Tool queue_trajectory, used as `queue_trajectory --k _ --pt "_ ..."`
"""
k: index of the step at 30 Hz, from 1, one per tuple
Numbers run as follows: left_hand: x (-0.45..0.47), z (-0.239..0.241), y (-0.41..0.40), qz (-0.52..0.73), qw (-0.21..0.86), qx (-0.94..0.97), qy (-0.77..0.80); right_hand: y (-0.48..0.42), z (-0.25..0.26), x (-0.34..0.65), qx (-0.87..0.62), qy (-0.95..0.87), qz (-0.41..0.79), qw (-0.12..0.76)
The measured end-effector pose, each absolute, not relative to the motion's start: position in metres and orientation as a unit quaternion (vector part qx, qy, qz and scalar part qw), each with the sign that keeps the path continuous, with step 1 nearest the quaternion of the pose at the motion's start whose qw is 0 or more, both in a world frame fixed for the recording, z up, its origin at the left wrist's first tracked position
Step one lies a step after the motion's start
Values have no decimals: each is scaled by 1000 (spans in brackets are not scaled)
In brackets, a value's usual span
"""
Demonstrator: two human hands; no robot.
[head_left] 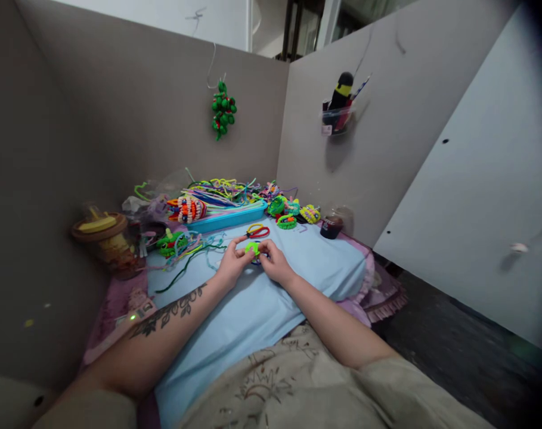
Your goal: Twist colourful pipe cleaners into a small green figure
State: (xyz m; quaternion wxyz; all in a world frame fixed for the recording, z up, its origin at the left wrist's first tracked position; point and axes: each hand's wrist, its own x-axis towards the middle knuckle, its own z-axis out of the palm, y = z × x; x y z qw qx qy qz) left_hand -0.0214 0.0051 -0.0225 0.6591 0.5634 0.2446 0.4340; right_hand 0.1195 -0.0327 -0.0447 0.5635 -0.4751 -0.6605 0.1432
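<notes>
Between my two hands, over the pale blue cloth [288,262], is a small bright yellow-green piece [253,248] that looks like bent pipe cleaner. My left hand [233,260] is closed on its left side, thumb in front. At its right edge, the fingertips of my right hand [274,260] pinch it too. Something dark blue shows partly under the hands, too hidden to name. Just beyond lie scissors [258,231] with red and yellow handles. Left of my left hand, loose pipe cleaners [185,265] in dark green and light blue lie near a green figure [171,243].
A blue tray [230,219] heaped with pipe cleaners stands behind, with several colourful figures [287,221] to its right. A lidded cup [114,244] is at left, a dark small tub [331,227] at right. Grey partitions [253,155] enclose the table; a green bundle [223,110] hangs there.
</notes>
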Motion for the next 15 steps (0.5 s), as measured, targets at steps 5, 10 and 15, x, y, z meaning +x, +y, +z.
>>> queue_trajectory --k 5,10,15 --pt "-21 -23 5 432 664 558 247 -31 -47 120 -450 -651 168 587" --pt "-22 -24 6 427 670 554 249 -32 -45 119 -451 -654 146 589" --pt "-21 -24 6 429 664 563 241 -33 -43 117 -453 -653 153 588"
